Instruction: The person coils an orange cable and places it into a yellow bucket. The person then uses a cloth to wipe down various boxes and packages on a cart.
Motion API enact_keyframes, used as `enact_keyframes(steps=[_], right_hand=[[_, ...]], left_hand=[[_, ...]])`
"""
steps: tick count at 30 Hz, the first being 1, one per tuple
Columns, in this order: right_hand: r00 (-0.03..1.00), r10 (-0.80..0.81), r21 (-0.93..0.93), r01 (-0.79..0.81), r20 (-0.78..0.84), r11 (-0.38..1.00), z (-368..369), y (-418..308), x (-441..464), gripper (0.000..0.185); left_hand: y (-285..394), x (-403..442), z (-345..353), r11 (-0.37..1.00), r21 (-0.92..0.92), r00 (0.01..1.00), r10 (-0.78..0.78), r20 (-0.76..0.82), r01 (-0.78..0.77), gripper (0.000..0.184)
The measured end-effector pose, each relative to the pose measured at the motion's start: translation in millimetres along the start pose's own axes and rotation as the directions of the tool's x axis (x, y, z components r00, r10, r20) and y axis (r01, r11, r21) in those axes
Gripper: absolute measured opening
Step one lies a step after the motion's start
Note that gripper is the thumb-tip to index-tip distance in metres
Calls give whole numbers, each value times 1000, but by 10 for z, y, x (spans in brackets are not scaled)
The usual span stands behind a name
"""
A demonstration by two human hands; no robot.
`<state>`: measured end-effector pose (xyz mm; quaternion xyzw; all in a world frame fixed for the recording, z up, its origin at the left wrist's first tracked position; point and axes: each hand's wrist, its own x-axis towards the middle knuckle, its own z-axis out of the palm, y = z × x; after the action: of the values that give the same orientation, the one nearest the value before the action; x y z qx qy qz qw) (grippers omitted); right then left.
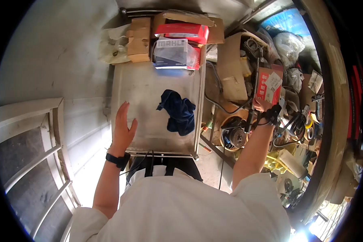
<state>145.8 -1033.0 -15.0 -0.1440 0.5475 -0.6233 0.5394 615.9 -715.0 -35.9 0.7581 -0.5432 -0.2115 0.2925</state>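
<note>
My left hand (124, 127) hovers over or rests on the left side of a metal tray table (143, 92), its fingers stretched out and thumb apart, holding nothing. On the same surface, to the right, lies a crumpled dark blue cloth (177, 113). Out to the right, my right hand (262, 105) is at the lower left corner of a red cardboard box (266, 86) with a white label. Its fingers look curled on that corner, though they are partly hidden. A dark strap is round each wrist.
At the table's far end stand a MAHLE box (171, 46), a red box (185, 30) and a brown carton (139, 38). Cluttered shelving on the right holds an open carton (232, 68), a coiled belt-like roll (234, 137), cables and plastic bags (288, 46). A barred frame (54, 133) is on the left.
</note>
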Motion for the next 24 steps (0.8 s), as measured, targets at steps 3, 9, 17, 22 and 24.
enact_keyframes(steps=[3,9,17,22,24], right_hand=[[996,-5,72,12,-93,997,122,115,-102,82],[996,-90,-228,87,-5,970,730,1136,-377,61],[213,-223,-280,902,951,-330,2669,1697,-388,57],[240,-23,-204,769,971,-606,3018,1672,-406,30],[60,-34,-69,799,998,-598,3042,1615,-314,25]], left_hand=[[-101,-59,31,999,-33,1000,10,-5,-10,58],[-178,-50,99,1000,-23,1000,-8,-12,8,60],[-112,-14,29,997,-61,999,-48,2,48,59],[-207,-130,-44,994,-55,995,-95,2,95,59],[-292,-172,-62,994,-50,995,-100,-14,99,59]])
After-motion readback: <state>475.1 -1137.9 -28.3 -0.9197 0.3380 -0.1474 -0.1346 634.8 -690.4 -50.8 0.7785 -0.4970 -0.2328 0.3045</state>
